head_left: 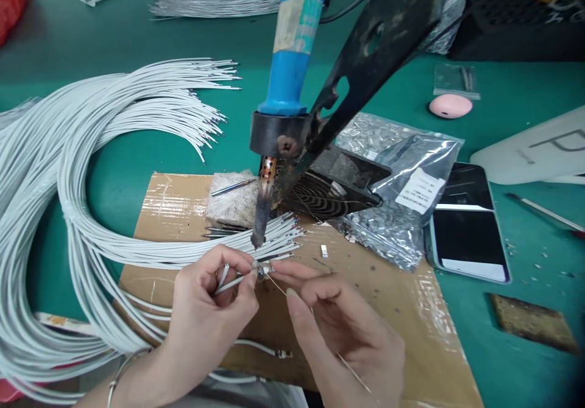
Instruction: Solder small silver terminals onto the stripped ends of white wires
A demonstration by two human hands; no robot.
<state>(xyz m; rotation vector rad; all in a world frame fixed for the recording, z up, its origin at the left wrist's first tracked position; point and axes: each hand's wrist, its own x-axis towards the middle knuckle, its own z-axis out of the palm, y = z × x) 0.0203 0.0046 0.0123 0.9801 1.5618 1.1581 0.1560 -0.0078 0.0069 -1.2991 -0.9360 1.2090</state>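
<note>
Pinched in my left hand (210,313) is a white cable (230,285), its end meeting a small metal connector (265,269) at the fingertips. My right hand (351,329) is closed on a thin solder wire (276,285), which runs up to the connector and shows again below the palm. The right forefinger reaches close to the connector; whether it touches is unclear. Just above my left fingertips, the dark tip of a blue-handled soldering iron (292,61) points down, held in a black metal stand (365,61). Fingers partly hide the joint.
Bundled white cables (68,182) fill the left side and cross the cardboard (425,347). A fibrous pad (233,204) lies behind the iron tip. To the right are a plastic bag of metal parts (393,237), a phone (466,225) and a brown block (532,323).
</note>
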